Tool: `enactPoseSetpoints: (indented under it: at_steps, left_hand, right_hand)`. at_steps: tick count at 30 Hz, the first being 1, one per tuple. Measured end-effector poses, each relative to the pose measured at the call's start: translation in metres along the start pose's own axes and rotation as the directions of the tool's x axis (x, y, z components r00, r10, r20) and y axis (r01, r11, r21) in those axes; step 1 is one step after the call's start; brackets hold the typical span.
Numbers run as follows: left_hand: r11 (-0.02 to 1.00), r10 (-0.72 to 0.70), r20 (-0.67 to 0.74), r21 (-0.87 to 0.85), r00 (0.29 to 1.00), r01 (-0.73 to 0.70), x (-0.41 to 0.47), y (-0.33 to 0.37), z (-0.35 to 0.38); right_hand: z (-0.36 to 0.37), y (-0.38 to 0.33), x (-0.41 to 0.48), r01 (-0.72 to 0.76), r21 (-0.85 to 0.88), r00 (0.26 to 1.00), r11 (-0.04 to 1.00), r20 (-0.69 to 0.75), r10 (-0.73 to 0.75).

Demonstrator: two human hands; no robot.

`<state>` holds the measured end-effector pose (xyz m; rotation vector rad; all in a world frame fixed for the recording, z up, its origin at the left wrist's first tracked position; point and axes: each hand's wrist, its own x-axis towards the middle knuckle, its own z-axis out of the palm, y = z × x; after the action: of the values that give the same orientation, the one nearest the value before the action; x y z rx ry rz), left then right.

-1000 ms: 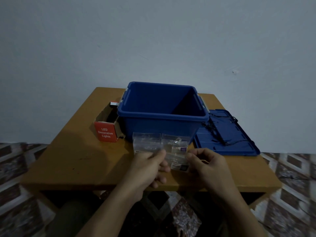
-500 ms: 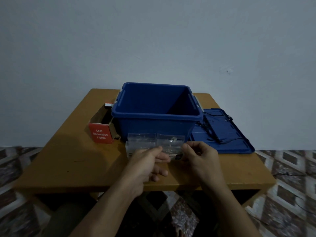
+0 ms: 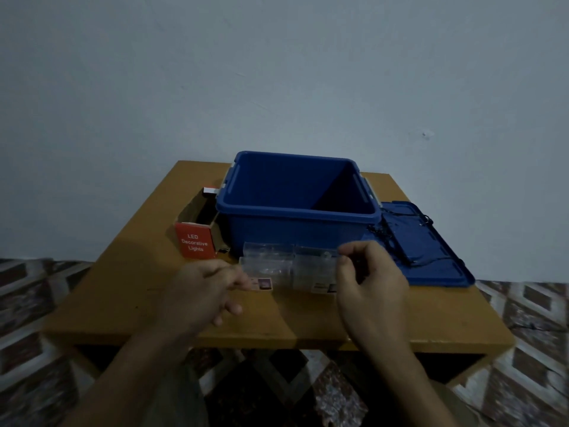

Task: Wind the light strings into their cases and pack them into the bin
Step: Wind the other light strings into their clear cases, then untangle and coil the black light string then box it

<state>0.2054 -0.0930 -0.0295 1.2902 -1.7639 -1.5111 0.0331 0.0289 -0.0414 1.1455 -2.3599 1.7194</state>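
right hand (image 3: 371, 283) pinches clear case (image 3: 312, 268) | left hand (image 3: 201, 288) beside (grip unclear)

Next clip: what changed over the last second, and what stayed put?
The left hand has slid left, off the front of the clear cases; its fingertips now reach only their lower left corner, grip unclear. The right hand has risen slightly and pinches the cases' right edge. More of the cases shows. The blue bin, its lid, the red box and the table stayed put.
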Motion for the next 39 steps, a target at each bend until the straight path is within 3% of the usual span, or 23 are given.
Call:
enactPoseSetpoints:
  at_steps: [3,6,10,13,21,34,37,39]
  left_hand:
    - [0.996,0.083,-0.170,0.032,0.982,-0.079,0.007,0.005,-0.030]
    - [0.989,0.150,-0.320,0.031,0.935,-0.147,0.027,0.006,-0.056]
    - [0.979,0.198,-0.362,0.116,0.911,-0.166,0.067,0.002,-0.073]
    - [0.988,0.141,-0.288,0.100,0.947,-0.117,0.087,0.007,-0.076]
    - [0.999,0.003,-0.173,0.034,0.985,0.003,0.095,0.009,-0.078]
    - [0.994,0.026,-0.209,0.108,0.978,-0.003,0.025,-0.027,-0.093]
    - [1.000,-0.006,-0.328,0.018,0.945,0.013,0.019,-0.031,-0.094]
    - [0.998,-0.019,-0.392,0.048,0.920,0.041,0.015,-0.031,-0.097]
  right_hand:
    - [0.019,-0.032,-0.003,0.069,-0.004,0.984,0.998,0.166,-0.067]
    - [0.047,-0.064,-0.003,0.064,0.030,0.913,0.997,0.401,-0.071]
    - [0.096,-0.095,0.001,0.112,-0.019,0.804,0.994,0.589,-0.079]
    - [0.125,-0.106,0.009,0.158,-0.133,0.777,0.978,0.628,-0.040]
    - [0.156,-0.106,0.016,0.145,-0.358,0.798,0.923,0.593,0.105]
    - [0.139,-0.086,-0.017,0.231,-0.190,0.756,0.954,0.652,-0.053]
    - [0.126,-0.079,-0.024,0.234,-0.127,0.760,0.964,0.642,-0.100]
    - [0.113,-0.074,-0.028,0.244,-0.084,0.741,0.966,0.659,-0.129]
